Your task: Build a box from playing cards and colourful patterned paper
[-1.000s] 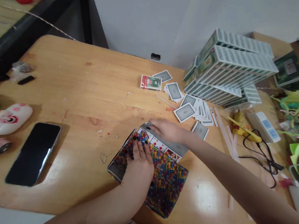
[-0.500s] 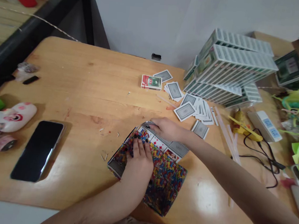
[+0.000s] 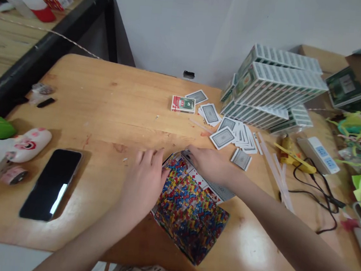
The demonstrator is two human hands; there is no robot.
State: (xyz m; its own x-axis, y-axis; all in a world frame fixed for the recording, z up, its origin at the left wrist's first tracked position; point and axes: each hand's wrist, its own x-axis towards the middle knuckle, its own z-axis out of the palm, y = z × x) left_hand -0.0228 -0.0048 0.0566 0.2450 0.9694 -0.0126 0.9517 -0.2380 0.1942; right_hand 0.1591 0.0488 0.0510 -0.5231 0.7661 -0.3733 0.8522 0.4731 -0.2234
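Observation:
A flat, box-like piece built of playing cards with a multicoloured patterned face [image 3: 193, 205] lies at a slant near the table's front edge. Rows of playing cards [image 3: 197, 177], some face up with red diamonds, show along its far right side. My left hand [image 3: 142, 181] is wrapped round the left end of the piece, fingers bent over and the tips partly hidden. At the far corner my right hand [image 3: 208, 163] closes on the edge, thumb and fingers together. Loose playing cards [image 3: 240, 132], mostly backs up, lie beyond my right hand.
A red-and-green card box [image 3: 183, 104] sits behind the piece. Stacked wrapped card boxes [image 3: 277, 85] stand at the back right. A yellow glue gun [image 3: 289, 152], clear glue sticks [image 3: 275, 174] and a power strip [image 3: 319, 154] lie on the right. A phone [image 3: 51, 185] rests on the left.
My left hand has left the patterned face, where it lay flat, and moved left round the end of the piece. My right hand stays at the far corner. The view has shifted slightly.

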